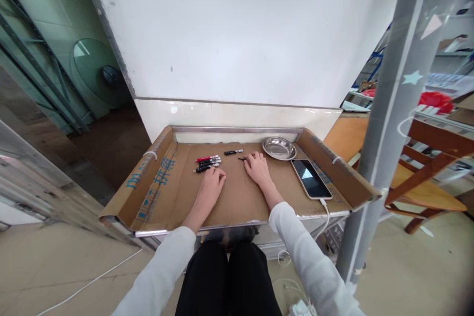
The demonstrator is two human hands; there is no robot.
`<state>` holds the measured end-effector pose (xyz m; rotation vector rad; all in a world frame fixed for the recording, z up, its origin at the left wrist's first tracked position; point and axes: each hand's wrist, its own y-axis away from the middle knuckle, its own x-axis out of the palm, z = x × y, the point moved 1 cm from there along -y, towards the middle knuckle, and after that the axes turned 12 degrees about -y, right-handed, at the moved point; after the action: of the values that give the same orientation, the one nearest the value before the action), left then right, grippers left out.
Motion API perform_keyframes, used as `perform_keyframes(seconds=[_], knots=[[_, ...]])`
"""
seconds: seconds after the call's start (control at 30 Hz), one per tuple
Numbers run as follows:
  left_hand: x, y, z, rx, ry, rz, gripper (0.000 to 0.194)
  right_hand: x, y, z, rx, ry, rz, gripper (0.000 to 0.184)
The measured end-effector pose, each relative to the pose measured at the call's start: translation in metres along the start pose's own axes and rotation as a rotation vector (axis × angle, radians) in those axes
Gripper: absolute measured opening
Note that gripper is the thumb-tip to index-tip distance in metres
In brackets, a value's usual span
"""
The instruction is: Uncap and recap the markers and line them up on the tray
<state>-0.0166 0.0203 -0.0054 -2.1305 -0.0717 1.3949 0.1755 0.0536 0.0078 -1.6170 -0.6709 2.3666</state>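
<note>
My right hand (256,169) is closed at the fingertips on a small thin black piece (242,159), low over the cardboard. Its exact kind is too small to tell. My left hand (212,182) rests on the cardboard with its fingers curled together; whatever may be in them is hidden. Just beyond the left fingertips lie several pens (208,161) side by side, one red and the others black with silvery ends. A black pen part (233,152) with a pale tip lies apart from them, between and beyond my hands.
A round metal dish (279,148) stands at the back right of the cardboard-lined table (237,197). Nearer lies a phone (311,179) with a white cable (326,217) running off the front edge. Cardboard walls flank both sides. A grey pole (388,108) and wooden chair (429,173) are to the right.
</note>
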Motion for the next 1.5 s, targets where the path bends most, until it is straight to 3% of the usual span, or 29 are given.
perform_keyframes(seconds=[0.17,0.43,0.7,1.13,1.3,1.5], knots=[[0.011,-0.019,-0.014,0.058,-0.018,0.006,0.008,0.001,0.000,0.001,-0.008,0.013,-0.012,0.017],[0.033,-0.053,-0.017,0.000,0.075,-0.021,0.008,-0.001,-0.002,0.004,-0.076,-0.101,0.044,0.016],[0.041,-0.058,-0.011,0.057,0.134,-0.029,0.008,0.001,-0.004,0.002,-0.079,-0.138,0.040,0.018],[0.040,-0.064,-0.016,0.087,0.146,-0.017,0.013,-0.001,-0.006,0.004,-0.154,-0.251,0.094,0.016],[0.040,-0.070,-0.022,0.113,0.141,-0.048,0.023,-0.001,-0.007,0.002,-0.128,-0.218,0.069,0.018],[0.048,-0.076,-0.027,0.120,-0.090,-0.046,0.046,-0.003,-0.007,0.002,-0.031,-0.077,-0.004,0.017]])
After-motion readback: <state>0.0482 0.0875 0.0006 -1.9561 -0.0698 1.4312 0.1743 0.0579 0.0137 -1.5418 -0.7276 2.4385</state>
